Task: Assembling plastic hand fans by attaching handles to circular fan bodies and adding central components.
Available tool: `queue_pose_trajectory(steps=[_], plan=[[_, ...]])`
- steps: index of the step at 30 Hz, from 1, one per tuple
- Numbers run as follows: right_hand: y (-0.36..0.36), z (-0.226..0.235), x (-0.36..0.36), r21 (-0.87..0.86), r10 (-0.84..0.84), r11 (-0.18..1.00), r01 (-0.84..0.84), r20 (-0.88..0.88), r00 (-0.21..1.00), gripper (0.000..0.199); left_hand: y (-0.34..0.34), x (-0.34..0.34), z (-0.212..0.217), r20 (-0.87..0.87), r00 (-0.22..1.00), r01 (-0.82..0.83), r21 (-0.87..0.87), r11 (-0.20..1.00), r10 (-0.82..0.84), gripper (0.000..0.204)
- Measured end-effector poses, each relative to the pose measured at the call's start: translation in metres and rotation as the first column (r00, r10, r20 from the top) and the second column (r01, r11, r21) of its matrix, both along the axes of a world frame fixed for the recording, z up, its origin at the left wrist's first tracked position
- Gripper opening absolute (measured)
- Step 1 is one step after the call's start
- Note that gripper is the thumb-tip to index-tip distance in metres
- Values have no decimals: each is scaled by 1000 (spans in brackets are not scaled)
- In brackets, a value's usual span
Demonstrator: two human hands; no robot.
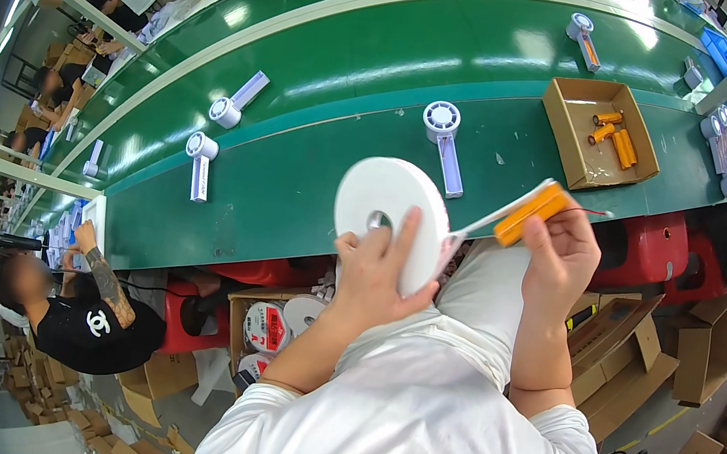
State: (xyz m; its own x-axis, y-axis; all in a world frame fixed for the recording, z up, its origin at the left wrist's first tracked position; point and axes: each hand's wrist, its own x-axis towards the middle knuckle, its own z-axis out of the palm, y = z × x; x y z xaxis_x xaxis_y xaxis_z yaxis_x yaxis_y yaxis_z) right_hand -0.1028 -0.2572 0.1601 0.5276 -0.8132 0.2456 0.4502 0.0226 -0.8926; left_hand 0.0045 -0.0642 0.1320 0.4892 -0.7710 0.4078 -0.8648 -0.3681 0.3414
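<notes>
My left hand (380,272) grips a large white roll of tape (379,177), its fingers spread over the side of the roll near the core hole. From the roll a narrow white strip (489,216) runs up to an orange battery pack (525,218). Between thumb and fingers, my right hand (562,260) pinches that pack, and a thin red and black wire (589,211) trails off it to the right. Just beyond the roll, a white handheld fan body (442,118) with a round grille and open handle lies on the green bench (312,190).
A cardboard box (572,170) with several orange batteries sits at the right. More fan bodies (226,112) lie along the green conveyor (353,54). Red stools (650,249) and cartons (627,364) stand beside me. A co-worker in black (96,323) sits at the left.
</notes>
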Motion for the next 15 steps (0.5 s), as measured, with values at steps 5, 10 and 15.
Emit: queue_pose_trajectory(steps=[5, 10, 15], plan=[[8, -13, 15, 71, 75, 995, -77, 31, 997, 34, -8, -21, 2, -39, 971, 228, -124, 966, -234, 94], [35, -27, 28, 41, 48, 998, -57, 187, 981, 30, -15, -22, -1, -30, 989, 140, -148, 979, -147, 94], [25, -30, 27, 64, 99, 992, -105, 98, 990, 30, -13, -24, -2, -38, 987, 151, -120, 981, -157, 92]])
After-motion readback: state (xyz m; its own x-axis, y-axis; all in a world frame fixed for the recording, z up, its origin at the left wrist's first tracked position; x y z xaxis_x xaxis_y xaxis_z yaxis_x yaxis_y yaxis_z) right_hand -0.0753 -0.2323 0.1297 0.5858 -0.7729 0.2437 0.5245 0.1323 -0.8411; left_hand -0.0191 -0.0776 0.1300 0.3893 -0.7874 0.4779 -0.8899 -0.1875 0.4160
